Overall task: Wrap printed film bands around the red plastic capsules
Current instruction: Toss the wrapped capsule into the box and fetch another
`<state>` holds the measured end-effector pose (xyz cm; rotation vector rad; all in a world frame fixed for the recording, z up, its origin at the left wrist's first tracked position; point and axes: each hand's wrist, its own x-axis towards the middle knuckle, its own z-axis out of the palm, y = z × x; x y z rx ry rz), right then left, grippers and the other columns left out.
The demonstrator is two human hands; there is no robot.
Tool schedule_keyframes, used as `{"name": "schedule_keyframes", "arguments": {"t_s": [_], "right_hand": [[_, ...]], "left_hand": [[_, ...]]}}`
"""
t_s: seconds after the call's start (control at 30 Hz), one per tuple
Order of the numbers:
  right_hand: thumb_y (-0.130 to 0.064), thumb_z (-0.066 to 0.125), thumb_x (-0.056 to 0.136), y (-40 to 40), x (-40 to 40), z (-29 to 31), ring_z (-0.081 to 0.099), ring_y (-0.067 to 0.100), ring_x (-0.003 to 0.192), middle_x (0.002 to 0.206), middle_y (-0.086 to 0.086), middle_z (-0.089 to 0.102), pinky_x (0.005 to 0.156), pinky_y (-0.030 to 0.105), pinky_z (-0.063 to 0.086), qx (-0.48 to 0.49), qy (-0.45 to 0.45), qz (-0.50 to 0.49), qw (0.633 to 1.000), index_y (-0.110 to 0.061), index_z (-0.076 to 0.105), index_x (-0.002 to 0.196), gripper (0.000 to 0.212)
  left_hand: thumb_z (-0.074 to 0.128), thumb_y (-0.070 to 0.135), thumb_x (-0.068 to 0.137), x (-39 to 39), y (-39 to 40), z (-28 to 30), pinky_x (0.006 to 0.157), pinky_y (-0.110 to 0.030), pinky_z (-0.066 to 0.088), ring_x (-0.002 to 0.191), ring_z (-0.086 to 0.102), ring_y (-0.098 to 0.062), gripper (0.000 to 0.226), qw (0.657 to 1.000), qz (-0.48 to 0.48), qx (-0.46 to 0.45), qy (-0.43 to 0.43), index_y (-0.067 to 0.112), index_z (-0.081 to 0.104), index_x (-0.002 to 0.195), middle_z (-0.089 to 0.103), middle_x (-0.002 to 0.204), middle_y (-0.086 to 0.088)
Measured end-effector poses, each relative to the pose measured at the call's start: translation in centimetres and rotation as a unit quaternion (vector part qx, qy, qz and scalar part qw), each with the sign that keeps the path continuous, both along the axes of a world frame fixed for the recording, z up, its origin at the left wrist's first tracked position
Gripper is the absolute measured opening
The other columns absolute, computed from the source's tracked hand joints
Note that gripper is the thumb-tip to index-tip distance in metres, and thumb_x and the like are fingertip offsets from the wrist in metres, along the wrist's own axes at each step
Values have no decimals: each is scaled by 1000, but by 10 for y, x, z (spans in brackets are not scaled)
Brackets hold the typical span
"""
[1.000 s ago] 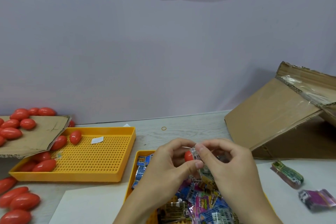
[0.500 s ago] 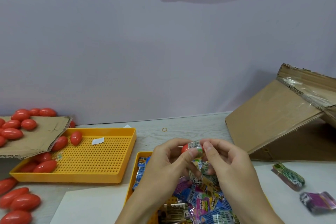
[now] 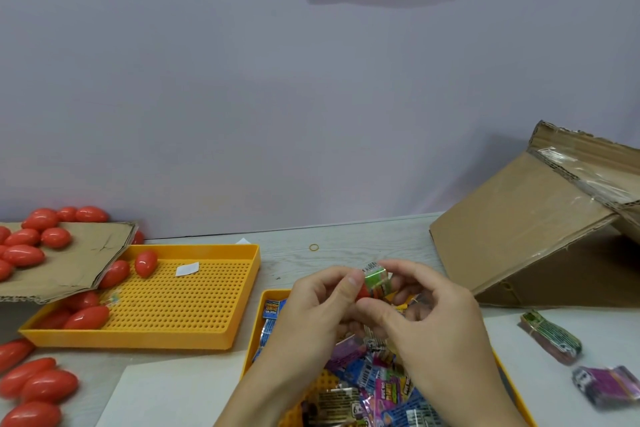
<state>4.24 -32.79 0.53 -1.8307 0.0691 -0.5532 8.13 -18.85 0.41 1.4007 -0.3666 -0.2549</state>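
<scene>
Between my hands, above the near yellow tray (image 3: 257,340), sits a red capsule (image 3: 364,292) with a green printed film band (image 3: 376,279) around it. My left hand (image 3: 322,308) grips the capsule's left end with thumb and fingers. My right hand (image 3: 433,315) pinches the band on the capsule from the right and below. Only a sliver of red shows beside the band. The near tray holds a heap of loose printed bands (image 3: 377,378), partly hidden by my wrists.
A second yellow perforated tray (image 3: 194,295) at left holds a few red capsules (image 3: 145,263). More capsules lie on a cardboard sheet (image 3: 72,263) and on the table at lower left (image 3: 38,388). A tilted cardboard box (image 3: 540,229) stands right; two band bundles (image 3: 550,336) lie near it.
The band has slid further over the capsule, covering most of the red. Both hands rose slightly and the right hand's fingers shifted around the band.
</scene>
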Motion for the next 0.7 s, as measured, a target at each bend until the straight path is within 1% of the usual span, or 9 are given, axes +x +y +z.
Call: {"name": "schedule_keyframes", "arguments": {"t_s": [0.03, 0.07, 0.13, 0.23, 0.3, 0.4, 0.47, 0.53, 0.7], "right_hand": [[-26, 88, 64, -1, 0, 0, 50, 4, 54, 79, -13, 62, 52, 25, 48, 49, -2, 23, 999, -36, 72, 94, 35], [-18, 85, 70, -1, 0, 1, 53, 10, 55, 75, -9, 63, 53, 27, 51, 79, -8, 39, 996, -32, 74, 94, 30], [-3, 78, 77, -1, -1, 2, 56, 11, 55, 70, -5, 64, 54, 21, 52, 86, -26, 49, 995, -28, 74, 93, 29], [3, 74, 80, -3, 0, 4, 58, 3, 55, 68, -7, 64, 57, 13, 50, 89, -36, 47, 994, -26, 73, 92, 32], [3, 72, 82, -6, 0, 4, 61, 1, 60, 69, -7, 65, 60, 10, 49, 101, -36, 42, 993, -26, 73, 91, 30], [3, 72, 82, -9, 2, 3, 63, 3, 67, 73, -5, 66, 64, 11, 50, 119, -34, 54, 991, -27, 73, 91, 31], [6, 71, 82, -8, 2, 3, 63, 3, 67, 74, -2, 65, 64, 11, 50, 123, -30, 71, 989, -25, 73, 94, 34], [10, 70, 81, -8, 1, 2, 62, 5, 69, 75, 0, 64, 64, 12, 49, 120, -27, 81, 989, -25, 71, 98, 39], [13, 71, 78, -9, 0, 0, 58, 10, 72, 78, -1, 62, 62, 20, 49, 109, -15, 92, 990, -29, 69, 101, 48]], "left_hand": [[58, 43, 90, 0, 0, 1, 60, -26, 52, 67, 66, -18, 35, 1000, -6, -19, 15, 13, 76, 94, 71, 80, -12], [56, 40, 89, 0, -1, 1, 58, -26, 50, 65, 66, -20, 36, 999, -11, -36, 30, 9, 75, 92, 70, 80, -14], [55, 37, 89, 0, -1, 2, 56, -27, 48, 63, 66, -24, 37, 997, -22, -55, 52, 3, 71, 93, 68, 81, -17], [50, 33, 92, -1, -2, 2, 56, -26, 48, 61, 65, -24, 40, 996, -34, -56, 63, -3, 66, 100, 71, 85, -19], [50, 33, 92, -1, -2, 2, 56, -26, 49, 60, 65, -24, 39, 995, -28, -63, 68, -1, 66, 103, 71, 85, -22], [53, 34, 90, 0, -1, 2, 56, -26, 50, 60, 65, -24, 34, 995, -17, -72, 67, 6, 73, 97, 71, 85, -22], [56, 34, 89, 0, -1, 2, 57, -26, 51, 62, 65, -23, 29, 996, -21, -68, 62, 13, 76, 94, 72, 87, -21], [60, 33, 88, -1, 0, 3, 57, -26, 51, 63, 66, -23, 26, 996, -21, -64, 59, 14, 75, 95, 72, 90, -20], [71, 32, 87, -1, 0, 2, 59, -26, 53, 67, 68, -24, 16, 997, -5, -55, 49, 18, 76, 93, 72, 86, -10]]}}
